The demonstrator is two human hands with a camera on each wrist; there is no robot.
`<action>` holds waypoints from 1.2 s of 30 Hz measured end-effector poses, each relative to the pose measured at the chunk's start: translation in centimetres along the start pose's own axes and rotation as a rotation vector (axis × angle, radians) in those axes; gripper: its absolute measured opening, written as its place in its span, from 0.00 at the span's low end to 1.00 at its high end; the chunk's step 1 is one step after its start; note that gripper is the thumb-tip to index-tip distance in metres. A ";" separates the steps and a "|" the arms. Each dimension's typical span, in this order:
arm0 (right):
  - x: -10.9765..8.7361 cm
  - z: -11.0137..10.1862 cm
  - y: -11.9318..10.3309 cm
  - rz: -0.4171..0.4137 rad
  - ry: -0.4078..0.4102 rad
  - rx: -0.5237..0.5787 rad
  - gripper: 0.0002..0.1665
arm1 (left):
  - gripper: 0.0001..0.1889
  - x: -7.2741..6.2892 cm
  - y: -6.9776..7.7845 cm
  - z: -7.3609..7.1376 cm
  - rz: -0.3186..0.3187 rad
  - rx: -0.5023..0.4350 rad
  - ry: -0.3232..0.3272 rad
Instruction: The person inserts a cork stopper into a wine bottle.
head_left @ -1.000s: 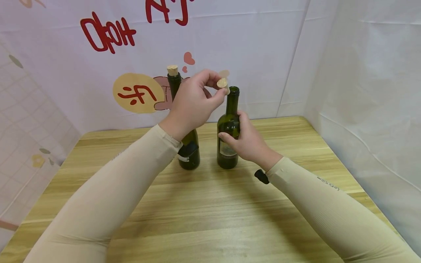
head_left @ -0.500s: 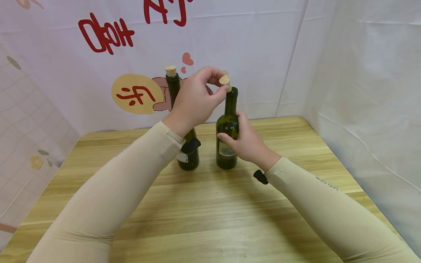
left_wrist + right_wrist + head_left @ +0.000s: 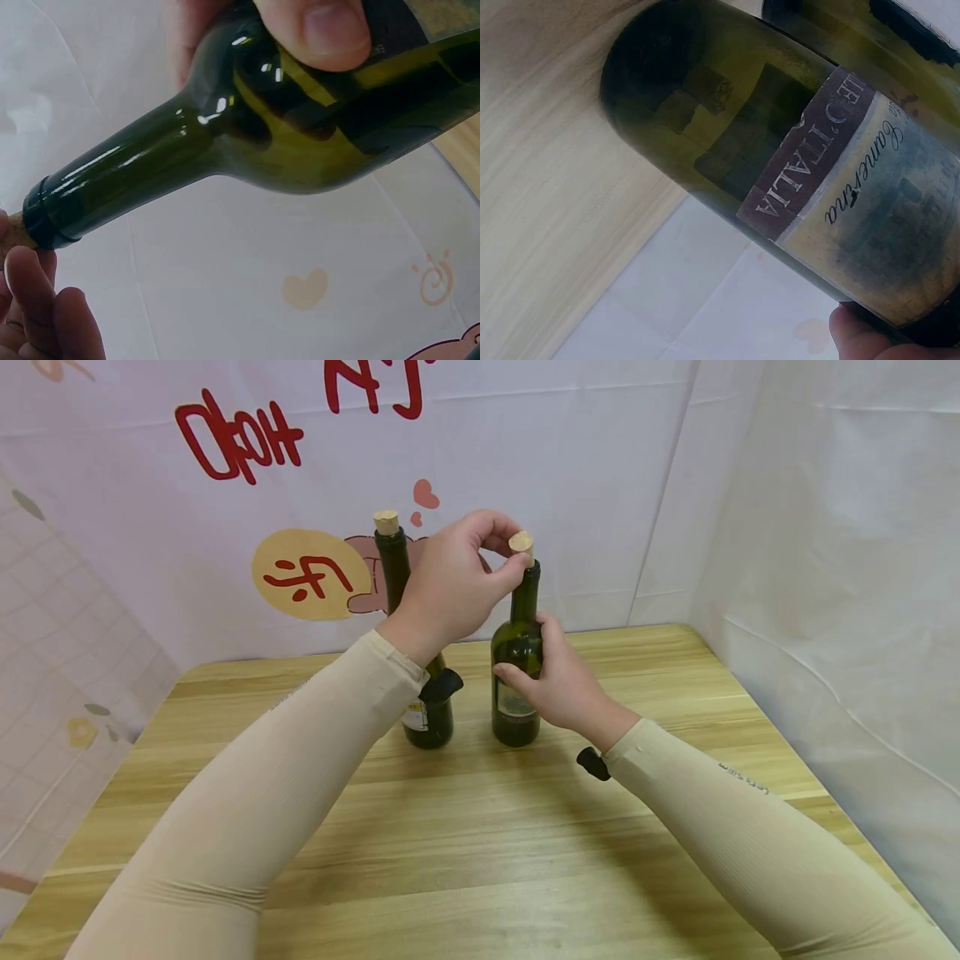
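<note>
My left hand (image 3: 457, 577) pinches a pale cork (image 3: 521, 543) between thumb and fingers at the mouth of a green wine bottle (image 3: 514, 647). The left wrist view shows the cork's lower end (image 3: 16, 234) meeting the bottle's rim; how deep it sits is hidden. My right hand (image 3: 573, 685) grips this upright bottle round its body, below the shoulder. Its worn label (image 3: 885, 225) fills much of the right wrist view. A second, dark green wine bottle (image 3: 438, 728) stands to the left, partly behind my left hand and forearm, with a cork (image 3: 386, 522) sticking out of its neck.
Both bottles stand on a wooden table (image 3: 480, 843) toward its back edge. Behind it hangs a white printed cloth (image 3: 585, 460), with another white sheet (image 3: 840, 568) on the right. Black straps (image 3: 592, 764) show at my wrists.
My left hand has moved slightly right, bringing the cork from beside the bottle's mouth to directly over it and more upright. My right hand keeps its hold on the bottle.
</note>
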State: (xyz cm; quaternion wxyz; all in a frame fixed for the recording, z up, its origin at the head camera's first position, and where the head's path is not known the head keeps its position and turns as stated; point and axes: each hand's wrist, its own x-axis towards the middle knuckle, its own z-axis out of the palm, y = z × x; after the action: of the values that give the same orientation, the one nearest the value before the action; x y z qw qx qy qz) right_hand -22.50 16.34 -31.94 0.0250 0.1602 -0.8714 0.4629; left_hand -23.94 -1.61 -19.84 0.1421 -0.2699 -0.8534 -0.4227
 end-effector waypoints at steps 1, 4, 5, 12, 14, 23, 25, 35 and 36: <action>0.0 0.0 0.0 0.000 0.001 0.001 0.49 | 0.11 0.0 0.0 0.1 0.003 0.002 -0.003; -0.1 -0.1 0.0 0.003 -0.003 0.003 0.49 | 0.12 0.1 -0.1 0.2 0.000 0.011 -0.009; -0.1 -0.1 0.0 0.004 -0.003 0.006 0.49 | 0.12 0.1 -0.1 0.3 0.000 0.015 -0.011; -0.2 -0.1 0.0 0.002 -0.002 0.009 0.48 | 0.12 0.2 0.1 0.3 -0.014 0.025 -0.029; -0.2 0.0 0.0 -0.001 0.002 0.009 0.48 | 0.12 0.3 0.2 0.4 -0.019 0.030 -0.034; -0.2 0.1 0.1 -0.009 0.009 0.013 0.48 | 0.12 0.4 0.1 0.5 -0.038 0.036 -0.037; -0.2 0.1 0.0 -0.006 0.006 0.012 0.48 | 0.13 0.4 0.1 0.6 -0.045 0.038 -0.041; -0.4 0.1 -0.1 0.000 0.001 -0.005 0.49 | 0.14 0.4 0.0 0.8 -0.041 0.023 -0.032; -0.4 0.1 -0.1 -0.002 0.001 -0.003 0.49 | 0.14 0.4 0.0 0.9 -0.039 0.023 -0.030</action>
State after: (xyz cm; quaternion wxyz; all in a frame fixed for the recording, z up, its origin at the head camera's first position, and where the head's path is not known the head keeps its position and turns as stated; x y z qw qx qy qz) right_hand -22.08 16.35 -31.99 0.0261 0.1606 -0.8719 0.4618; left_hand -24.28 -0.78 -20.19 0.1243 -0.2577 -0.8654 -0.4113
